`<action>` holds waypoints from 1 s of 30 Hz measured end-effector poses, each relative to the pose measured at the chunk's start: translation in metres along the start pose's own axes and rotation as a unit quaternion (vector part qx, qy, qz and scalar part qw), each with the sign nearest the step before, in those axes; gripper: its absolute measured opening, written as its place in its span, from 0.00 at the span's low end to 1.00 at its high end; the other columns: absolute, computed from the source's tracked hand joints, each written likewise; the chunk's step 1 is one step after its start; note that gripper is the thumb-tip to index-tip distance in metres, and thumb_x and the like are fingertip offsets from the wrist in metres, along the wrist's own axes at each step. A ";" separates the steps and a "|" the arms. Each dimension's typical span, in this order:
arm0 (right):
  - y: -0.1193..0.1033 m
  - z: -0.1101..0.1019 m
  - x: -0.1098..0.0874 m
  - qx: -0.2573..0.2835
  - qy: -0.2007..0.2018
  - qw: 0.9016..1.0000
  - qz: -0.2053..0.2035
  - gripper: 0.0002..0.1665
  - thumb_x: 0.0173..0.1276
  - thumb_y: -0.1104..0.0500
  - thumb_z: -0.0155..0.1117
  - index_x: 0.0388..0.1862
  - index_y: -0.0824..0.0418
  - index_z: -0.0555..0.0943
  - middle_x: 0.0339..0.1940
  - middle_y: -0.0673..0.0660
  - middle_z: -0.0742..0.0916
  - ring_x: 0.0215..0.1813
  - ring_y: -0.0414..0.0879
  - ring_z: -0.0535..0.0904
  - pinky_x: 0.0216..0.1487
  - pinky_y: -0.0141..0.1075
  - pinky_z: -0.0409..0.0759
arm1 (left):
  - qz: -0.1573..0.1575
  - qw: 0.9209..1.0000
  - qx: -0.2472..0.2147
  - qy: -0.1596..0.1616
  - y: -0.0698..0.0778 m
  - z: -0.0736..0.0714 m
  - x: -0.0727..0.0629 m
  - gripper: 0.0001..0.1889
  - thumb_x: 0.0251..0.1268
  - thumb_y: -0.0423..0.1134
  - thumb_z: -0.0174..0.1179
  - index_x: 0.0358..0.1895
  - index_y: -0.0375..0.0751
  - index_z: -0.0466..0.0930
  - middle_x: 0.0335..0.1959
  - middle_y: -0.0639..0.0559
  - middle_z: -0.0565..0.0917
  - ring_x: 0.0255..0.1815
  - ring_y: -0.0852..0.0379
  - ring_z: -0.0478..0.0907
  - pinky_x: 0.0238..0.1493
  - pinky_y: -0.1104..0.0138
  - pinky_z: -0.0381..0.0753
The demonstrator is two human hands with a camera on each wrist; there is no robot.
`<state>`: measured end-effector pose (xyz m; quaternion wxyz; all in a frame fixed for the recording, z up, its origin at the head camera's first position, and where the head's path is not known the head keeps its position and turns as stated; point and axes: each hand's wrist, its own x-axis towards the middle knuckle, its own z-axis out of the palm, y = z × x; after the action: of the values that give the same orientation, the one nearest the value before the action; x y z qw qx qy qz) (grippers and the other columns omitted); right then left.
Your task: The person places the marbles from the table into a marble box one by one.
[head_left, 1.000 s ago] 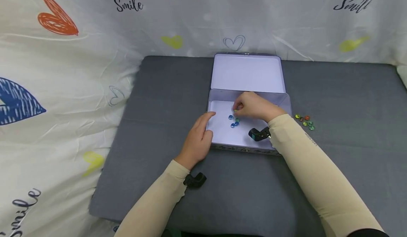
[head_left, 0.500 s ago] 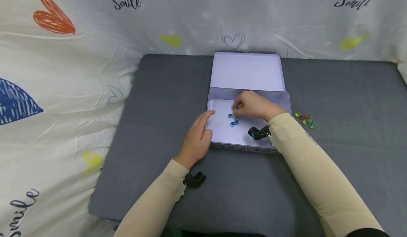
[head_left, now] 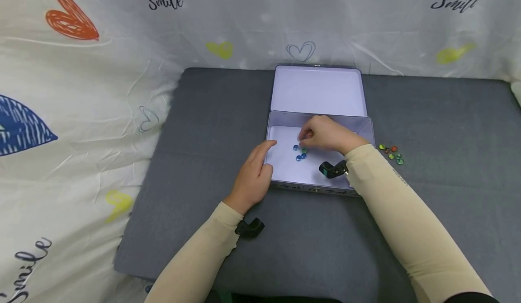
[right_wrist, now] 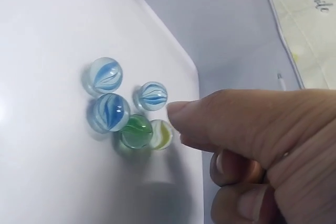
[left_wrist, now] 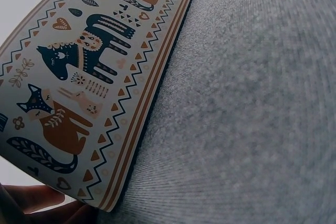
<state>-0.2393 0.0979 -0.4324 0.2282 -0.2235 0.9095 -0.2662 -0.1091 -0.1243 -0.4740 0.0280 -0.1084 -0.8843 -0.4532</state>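
Observation:
An open tin box stands on the grey cloth, its lid folded back. My right hand reaches inside, thumb and fingertips together on a yellow-and-clear glass marble close over the box floor. A green marble overlaps it in the right wrist view. Blue-swirled marbles lie around them on the white bottom. At the box's left wall is my left hand, index finger along the rim and thumb at the near corner; in the left wrist view its fingers lie behind the patterned front.
Several more marbles, yellow, green and reddish, lie on the cloth just right of the box. The grey-covered table runs back to a printed curtain, which also hangs down the left side.
Both hands keep nearly the same place at the box. The yellow marble at the right fingertips shows less in the head view now. The head view has shifted slightly.

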 end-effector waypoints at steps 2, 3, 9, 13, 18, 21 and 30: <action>0.000 0.000 0.000 0.002 0.005 1.000 0.002 0.10 0.67 0.61 0.74 0.45 0.65 0.91 0.30 0.56 0.85 0.34 0.49 0.76 0.36 0.39 0.74 | -0.001 1.000 0.001 0.000 0.000 0.000 0.000 0.32 0.70 0.29 0.43 0.78 0.47 0.69 0.79 0.44 0.69 0.79 0.52 0.66 0.75 0.49 0.69; 0.000 -0.001 0.000 0.004 0.006 1.000 0.002 0.10 0.67 0.61 0.74 0.45 0.65 0.91 0.31 0.56 0.85 0.34 0.49 0.76 0.36 0.40 0.73 | 0.000 1.000 0.001 0.001 0.000 0.000 0.000 0.32 0.70 0.29 0.43 0.78 0.48 0.69 0.79 0.44 0.69 0.79 0.52 0.66 0.75 0.49 0.70; -0.003 -0.006 -0.001 0.001 0.010 1.000 -0.001 0.11 0.70 0.61 0.72 0.46 0.65 0.90 0.30 0.56 0.83 0.35 0.49 0.75 0.37 0.40 0.73 | 0.002 1.000 0.001 0.004 0.000 -0.001 0.002 0.32 0.71 0.29 0.44 0.77 0.48 0.69 0.79 0.44 0.69 0.79 0.53 0.66 0.75 0.49 0.69; -0.004 -0.008 -0.003 -0.006 0.017 1.000 -0.009 0.11 0.71 0.60 0.71 0.46 0.66 0.90 0.27 0.55 0.81 0.33 0.48 0.74 0.36 0.39 0.72 | 0.002 1.000 0.000 0.003 0.000 -0.001 0.001 0.32 0.70 0.29 0.43 0.77 0.48 0.70 0.79 0.44 0.69 0.79 0.52 0.66 0.75 0.49 0.70; -0.007 -0.014 -0.008 -0.021 0.044 0.999 -0.020 0.10 0.70 0.61 0.72 0.45 0.67 0.90 0.22 0.54 0.77 0.30 0.48 0.72 0.34 0.40 0.70 | 0.007 1.000 -0.002 0.002 0.000 -0.001 0.001 0.32 0.69 0.29 0.43 0.77 0.47 0.70 0.78 0.43 0.70 0.79 0.52 0.66 0.75 0.48 0.70; -0.011 -0.020 -0.014 -0.025 0.053 0.998 -0.026 0.10 0.70 0.61 0.72 0.45 0.67 0.90 0.20 0.53 0.74 0.29 0.47 0.70 0.35 0.40 0.69 | 0.009 1.000 -0.002 0.002 0.000 0.000 0.001 0.32 0.70 0.29 0.43 0.77 0.48 0.70 0.78 0.44 0.70 0.79 0.52 0.66 0.75 0.49 0.70; -0.018 -0.037 -0.040 -0.022 0.075 0.996 -0.036 0.11 0.70 0.61 0.71 0.46 0.67 0.90 0.19 0.51 0.75 0.27 0.46 0.69 0.35 0.41 0.69 | 0.000 1.000 -0.001 0.000 0.000 0.000 0.000 0.32 0.69 0.30 0.43 0.78 0.48 0.69 0.79 0.43 0.69 0.80 0.51 0.65 0.75 0.49 0.69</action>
<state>-0.2223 0.1196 -0.3822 0.1450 -0.2404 0.9211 -0.2697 -0.1088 -0.1244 -0.4743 0.0278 -0.1084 -0.8839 -0.4540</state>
